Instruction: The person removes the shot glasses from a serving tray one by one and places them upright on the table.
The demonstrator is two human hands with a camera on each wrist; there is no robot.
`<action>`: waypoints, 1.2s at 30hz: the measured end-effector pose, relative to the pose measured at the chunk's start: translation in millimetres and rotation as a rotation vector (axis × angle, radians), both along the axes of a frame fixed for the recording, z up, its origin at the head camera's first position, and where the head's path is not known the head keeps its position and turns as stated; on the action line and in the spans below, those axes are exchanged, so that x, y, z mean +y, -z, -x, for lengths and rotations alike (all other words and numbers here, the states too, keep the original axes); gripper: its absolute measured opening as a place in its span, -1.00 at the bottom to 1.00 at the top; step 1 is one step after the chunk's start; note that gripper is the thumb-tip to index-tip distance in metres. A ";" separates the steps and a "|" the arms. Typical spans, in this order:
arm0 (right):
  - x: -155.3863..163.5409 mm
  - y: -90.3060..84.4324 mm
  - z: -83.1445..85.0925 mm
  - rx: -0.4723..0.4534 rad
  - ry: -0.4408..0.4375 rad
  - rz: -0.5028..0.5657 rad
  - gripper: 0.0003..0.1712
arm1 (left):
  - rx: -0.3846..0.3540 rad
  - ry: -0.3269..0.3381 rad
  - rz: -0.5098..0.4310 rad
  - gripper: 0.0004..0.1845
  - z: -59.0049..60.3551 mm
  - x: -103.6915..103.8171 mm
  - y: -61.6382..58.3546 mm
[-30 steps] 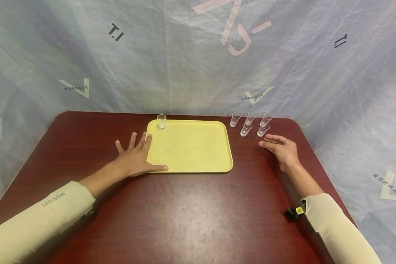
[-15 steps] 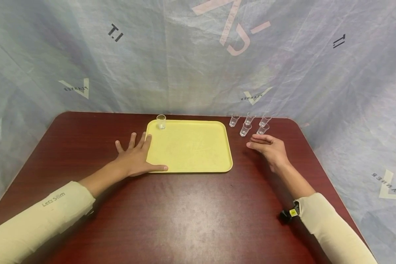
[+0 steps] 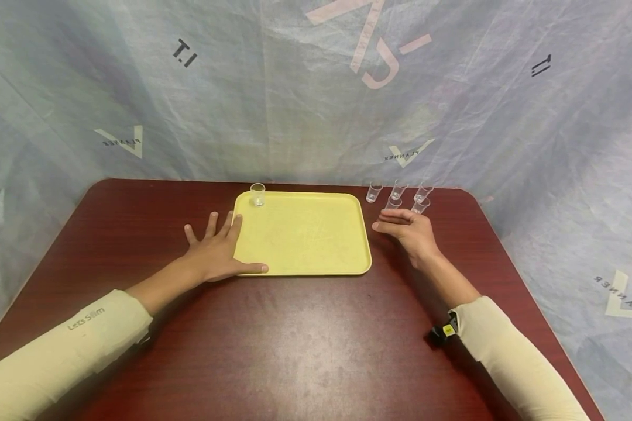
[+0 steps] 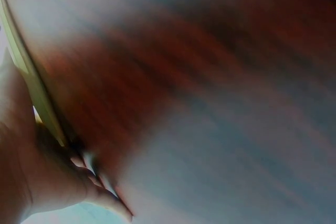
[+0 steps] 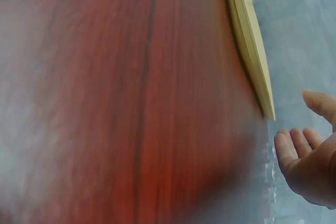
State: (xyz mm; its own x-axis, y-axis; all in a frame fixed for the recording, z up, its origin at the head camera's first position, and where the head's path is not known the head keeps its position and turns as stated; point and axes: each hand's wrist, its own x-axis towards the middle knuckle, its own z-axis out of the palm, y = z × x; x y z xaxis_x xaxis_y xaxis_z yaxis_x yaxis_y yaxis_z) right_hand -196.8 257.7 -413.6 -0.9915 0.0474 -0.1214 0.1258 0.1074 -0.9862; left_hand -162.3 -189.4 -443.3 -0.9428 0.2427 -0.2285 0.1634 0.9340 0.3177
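My left hand (image 3: 213, 251) is spread at the left edge of a yellow tray (image 3: 305, 234), its thumb along the near rim and the other fingers straight. In the left wrist view, the same hand (image 4: 47, 177) lies against the tray's side. One clear shot glass (image 3: 258, 195) stands on the tray's far left corner. Just right of the tray hovers my right hand (image 3: 411, 234), thumb and fingers apart with nothing between them. Beyond it stand several clear shot glasses (image 3: 374, 192), the two nearer ones partly hidden behind the hand.
The dark red wooden table (image 3: 295, 339) has rounded far corners. A grey printed cloth (image 3: 316, 117) hangs right behind it and at the sides. A black strap device with a yellow label (image 3: 447, 330) sits at the right wrist.
My right hand has moved left, from beside the rightmost near glass to a spot between the glasses and the tray. The left hand, tray and glasses have stayed put.
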 end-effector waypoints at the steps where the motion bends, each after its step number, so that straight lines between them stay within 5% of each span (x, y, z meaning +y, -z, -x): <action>1: -2.1 0.4 0.9 0.001 -0.003 -0.004 -0.24 | 0.000 0.000 0.001 0.73 0.1 0.0 0.2; 36: -97.7 -2.6 19.4 0.036 -0.144 -0.049 -0.39 | 0.013 0.010 0.000 0.70 -2.6 1.6 -3.3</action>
State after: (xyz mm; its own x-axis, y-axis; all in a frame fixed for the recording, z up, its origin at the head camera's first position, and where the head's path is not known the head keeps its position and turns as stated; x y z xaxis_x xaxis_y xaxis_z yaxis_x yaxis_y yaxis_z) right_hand -216.1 160.0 -410.9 -0.9920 -0.0911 -0.0869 0.0705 0.1701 -0.9829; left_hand -159.8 -187.8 -440.0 -0.9432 0.2520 -0.2163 0.1767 0.9323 0.3156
